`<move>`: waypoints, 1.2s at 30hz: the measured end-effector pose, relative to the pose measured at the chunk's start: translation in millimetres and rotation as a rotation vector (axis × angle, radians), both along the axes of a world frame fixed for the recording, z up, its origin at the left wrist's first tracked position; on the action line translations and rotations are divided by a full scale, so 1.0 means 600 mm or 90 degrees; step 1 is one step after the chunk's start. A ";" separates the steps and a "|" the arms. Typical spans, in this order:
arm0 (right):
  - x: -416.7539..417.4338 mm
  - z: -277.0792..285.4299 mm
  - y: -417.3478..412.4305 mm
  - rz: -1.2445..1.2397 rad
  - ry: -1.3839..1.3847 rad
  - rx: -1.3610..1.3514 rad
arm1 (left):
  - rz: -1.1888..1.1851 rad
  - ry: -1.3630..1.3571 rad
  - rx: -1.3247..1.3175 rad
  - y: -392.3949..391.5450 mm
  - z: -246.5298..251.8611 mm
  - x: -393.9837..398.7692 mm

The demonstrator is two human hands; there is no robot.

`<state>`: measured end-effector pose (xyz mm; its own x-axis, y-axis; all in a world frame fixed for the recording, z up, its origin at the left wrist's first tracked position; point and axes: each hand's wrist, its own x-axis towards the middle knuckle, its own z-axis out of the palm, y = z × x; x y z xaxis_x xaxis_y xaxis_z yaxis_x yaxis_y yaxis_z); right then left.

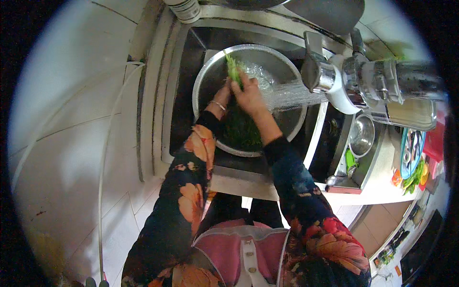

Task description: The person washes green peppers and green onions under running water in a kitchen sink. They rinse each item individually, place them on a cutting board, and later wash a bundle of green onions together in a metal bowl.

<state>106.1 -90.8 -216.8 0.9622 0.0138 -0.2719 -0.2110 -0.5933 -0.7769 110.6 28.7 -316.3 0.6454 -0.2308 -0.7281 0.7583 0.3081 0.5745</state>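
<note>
Both my hands hold one bunch of green leafy vegetable stems [233, 68] over a wide metal basin [202, 77] in the sink. My left hand [221, 96], with a bracelet at its wrist, grips the bunch from the left. Close against it, my right hand [248, 94] closes around the stems from the right, its fingers near the falling water. More dark greens [242, 131] lie low in the basin, partly hidden by my forearms. Water sprays from the faucet head [319, 75] at the right and splashes beside my right hand.
The faucet's body reaches in from the right, over the sink's edge. Beyond it a metal bowl [362, 134] and a green-handled utensil [350, 161] sit in a second basin. A blue tray [412, 154] and vegetables [414, 181] are on the counter. White tiled wall [71, 150] stands left.
</note>
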 end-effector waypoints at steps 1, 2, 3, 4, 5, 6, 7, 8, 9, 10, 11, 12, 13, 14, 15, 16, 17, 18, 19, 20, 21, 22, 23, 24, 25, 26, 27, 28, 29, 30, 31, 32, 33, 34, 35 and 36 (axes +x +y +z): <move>-0.020 0.043 0.002 0.040 -0.035 0.002 | 0.020 -0.018 -0.166 -0.009 0.025 0.001; -0.024 0.022 -0.004 0.011 -0.101 -0.023 | -0.004 -0.042 -0.063 -0.025 0.049 -0.009; -0.035 -0.003 -0.012 -0.025 -0.166 -0.048 | -0.041 -0.060 0.045 -0.051 0.113 -0.016; -0.023 -0.031 -0.027 0.014 -0.106 -0.165 | -0.137 -0.112 0.201 -0.040 0.100 -0.013; -0.016 -0.026 -0.045 0.021 -0.058 -0.192 | -0.237 -0.152 0.356 -0.030 0.088 -0.013; -0.008 -0.022 -0.069 0.020 -0.007 -0.223 | -0.300 -0.162 0.488 -0.029 0.098 -0.013; -0.002 -0.018 -0.093 0.024 0.046 -0.255 | -0.362 -0.170 0.618 -0.033 0.115 -0.009; -0.017 -0.014 -0.102 -0.002 -0.030 -0.261 | -0.423 -0.178 0.749 -0.035 0.132 -0.006; -0.025 -0.006 -0.104 0.003 -0.055 -0.272 | -0.482 -0.185 0.879 -0.040 0.146 -0.006; -0.034 -0.001 -0.106 0.007 -0.077 -0.283 | -0.506 -0.197 0.865 -0.037 0.160 -0.016; -0.038 0.002 -0.100 0.041 -0.047 -0.299 | -0.585 -0.267 0.885 -0.043 0.172 -0.030; -0.040 0.009 -0.091 0.073 -0.018 -0.310 | -0.667 -0.340 0.907 -0.053 0.212 -0.040; -0.040 -0.006 -0.086 0.100 -0.018 -0.323 | -0.745 -0.417 0.926 -0.057 0.229 -0.040; -0.048 -0.021 -0.079 0.127 -0.014 -0.333 | -0.794 -0.463 0.909 -0.051 0.213 -0.039; -0.054 -0.031 -0.069 0.159 -0.010 -0.342 | -0.808 -0.493 0.897 -0.043 0.197 -0.039; -0.051 -0.042 -0.066 0.161 -0.022 -0.340 | -0.797 -0.479 0.869 -0.041 0.180 -0.035; -0.051 -0.051 -0.065 0.181 -0.040 -0.363 | -0.787 -0.466 0.841 -0.038 0.164 -0.032; -0.056 -0.076 -0.066 0.189 -0.102 -0.489 | -0.764 -0.490 0.864 -0.040 0.143 -0.038; -0.055 -0.095 -0.068 0.183 -0.185 -0.717 | -0.736 -0.518 0.893 -0.042 0.132 -0.042; -0.056 -0.114 -0.069 0.166 -0.227 -0.838 | -0.708 -0.547 0.921 -0.044 0.121 -0.043; -0.053 -0.099 -0.069 0.164 -0.196 -0.659 | -0.728 -0.538 0.911 -0.043 0.125 -0.038; -0.044 -0.081 -0.072 0.145 -0.164 -0.467 | -0.748 -0.534 0.899 -0.045 0.138 -0.030; -0.045 -0.062 -0.070 0.124 -0.123 -0.289 | -0.769 -0.530 0.887 -0.045 0.151 -0.028; -0.033 -0.026 -0.078 0.181 -0.083 -0.335 | -0.753 -0.519 0.870 -0.043 0.165 -0.032; -0.029 -0.001 -0.088 0.237 -0.039 -0.379 | -0.712 -0.481 0.816 -0.038 0.165 -0.030; -0.028 -0.002 -0.107 0.165 -0.041 -0.307 | -0.671 -0.442 0.762 -0.030 0.163 -0.017; -0.029 -0.006 -0.128 0.090 -0.047 -0.230 | -0.633 -0.406 0.707 -0.022 0.160 -0.012; -0.028 -0.014 -0.153 0.011 -0.058 -0.152 | -0.465 -0.274 0.673 -0.014 0.180 0.003; -0.035 -0.034 -0.172 -0.043 -0.111 -0.053 | -0.402 -0.164 0.710 -0.005 0.176 0.015; -0.027 -0.045 -0.166 0.016 -0.069 -0.147 | -0.380 -0.103 0.674 0.002 0.168 0.022; -0.013 -0.053 -0.153 0.077 -0.028 -0.244 | -0.355 -0.043 0.633 0.007 0.149 0.025; 0.003 -0.061 -0.137 0.139 0.014 -0.341 | -0.276 -0.065 0.591 -0.003 0.125 0.021; 0.003 -0.092 -0.116 0.034 0.101 -0.134 | -0.197 -0.091 0.545 -0.025 0.089 0.014; 0.002 -0.125 -0.103 -0.132 0.168 0.112 | -0.133 -0.118 0.496 -0.046 0.071 0.011; 0.002 -0.155 -0.092 -0.303 0.205 0.302 | -0.115 -0.152 0.405 -0.064 0.089 0.013; -0.004 -0.150 -0.078 -0.331 0.230 0.417 | -0.092 -0.172 0.311 -0.077 0.108 0.009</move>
<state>103.7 -137.5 -306.6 0.7485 -0.1400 -0.6482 -0.6241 0.1817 -0.7599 116.3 -17.7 -251.3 0.8103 -0.0093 -0.5860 0.5794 -0.1374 0.8034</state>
